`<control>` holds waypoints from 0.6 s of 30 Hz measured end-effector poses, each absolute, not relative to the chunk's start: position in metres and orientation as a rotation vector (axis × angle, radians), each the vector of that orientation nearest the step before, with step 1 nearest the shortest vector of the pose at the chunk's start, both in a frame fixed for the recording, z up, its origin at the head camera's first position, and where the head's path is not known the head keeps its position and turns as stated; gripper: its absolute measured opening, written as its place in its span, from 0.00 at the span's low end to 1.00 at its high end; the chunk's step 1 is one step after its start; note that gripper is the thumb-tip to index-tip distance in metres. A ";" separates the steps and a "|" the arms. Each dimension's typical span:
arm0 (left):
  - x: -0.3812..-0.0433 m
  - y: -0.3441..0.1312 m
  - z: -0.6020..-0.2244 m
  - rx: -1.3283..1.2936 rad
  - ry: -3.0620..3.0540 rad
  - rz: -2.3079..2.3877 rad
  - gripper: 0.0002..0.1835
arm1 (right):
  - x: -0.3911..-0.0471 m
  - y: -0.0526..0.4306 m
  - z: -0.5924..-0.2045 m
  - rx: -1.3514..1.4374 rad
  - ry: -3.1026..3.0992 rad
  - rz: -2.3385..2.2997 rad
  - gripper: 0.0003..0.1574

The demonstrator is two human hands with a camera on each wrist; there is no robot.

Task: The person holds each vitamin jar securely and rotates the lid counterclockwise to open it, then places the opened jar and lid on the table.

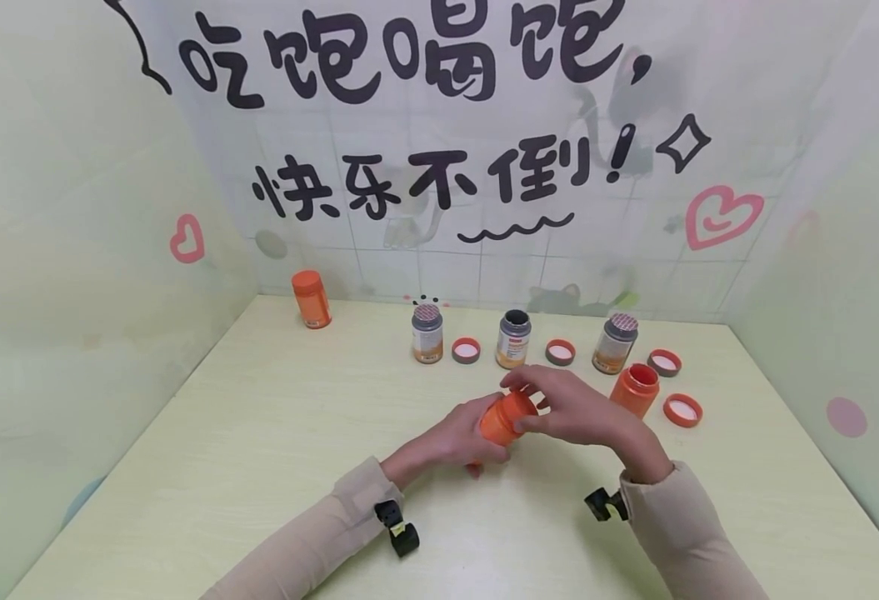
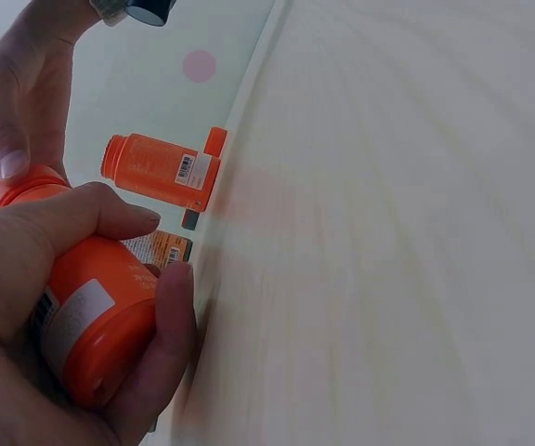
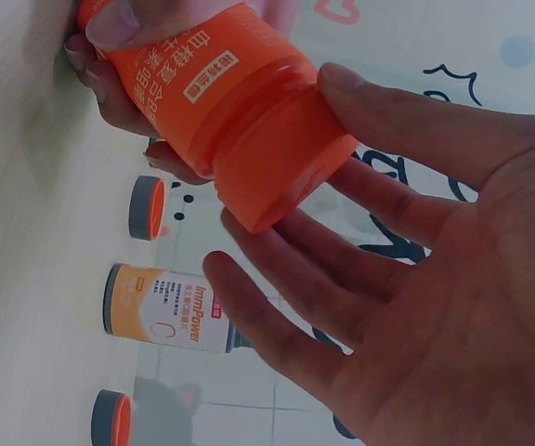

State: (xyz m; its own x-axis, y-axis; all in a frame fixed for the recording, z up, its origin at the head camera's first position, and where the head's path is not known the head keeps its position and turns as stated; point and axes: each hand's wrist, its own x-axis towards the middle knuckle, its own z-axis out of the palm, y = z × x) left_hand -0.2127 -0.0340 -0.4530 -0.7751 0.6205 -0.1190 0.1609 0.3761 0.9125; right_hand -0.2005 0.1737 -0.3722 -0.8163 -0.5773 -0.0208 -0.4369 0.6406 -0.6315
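Observation:
My left hand (image 1: 456, 435) grips an orange bottle (image 2: 100, 302) round its body and holds it tilted over the table, the capped end toward my right hand (image 1: 576, 407). The bottle's orange cap (image 3: 281, 158) is on. In the right wrist view my right thumb touches the cap's edge, with the fingers spread round its other side and the index fingertip hidden behind it. Close to my right forearm stands an open orange bottle (image 1: 635, 392), partly covered by the arm. Its orange lid (image 1: 682, 410) lies beside it, white inside up.
Along the back stand three grey-topped bottles: one left (image 1: 427, 335), one middle with an open mouth (image 1: 514, 340), one right (image 1: 615, 344). Grey-and-orange lids (image 1: 466, 351) lie beside them. A capped orange bottle (image 1: 312, 300) stands at the back left. Printed walls enclose the table (image 1: 259, 417).

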 end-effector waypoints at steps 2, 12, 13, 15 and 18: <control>-0.213 -0.034 -0.453 0.672 2.189 1.388 0.26 | -0.202 0.176 -0.373 -0.815 2.630 -0.924 0.32; -0.213 -0.035 -0.454 0.680 2.184 1.397 0.23 | -0.203 0.183 -0.374 -0.737 2.621 -0.851 0.34; -0.213 -0.034 -0.453 0.681 2.182 1.399 0.23 | -0.204 0.183 -0.375 -0.731 2.623 -0.842 0.33; -0.213 -0.034 -0.453 0.681 2.180 1.402 0.23 | -0.204 0.183 -0.375 -0.721 2.626 -0.827 0.32; -0.213 -0.034 -0.453 0.675 2.181 1.401 0.23 | -0.206 0.184 -0.376 -0.724 2.631 -0.808 0.31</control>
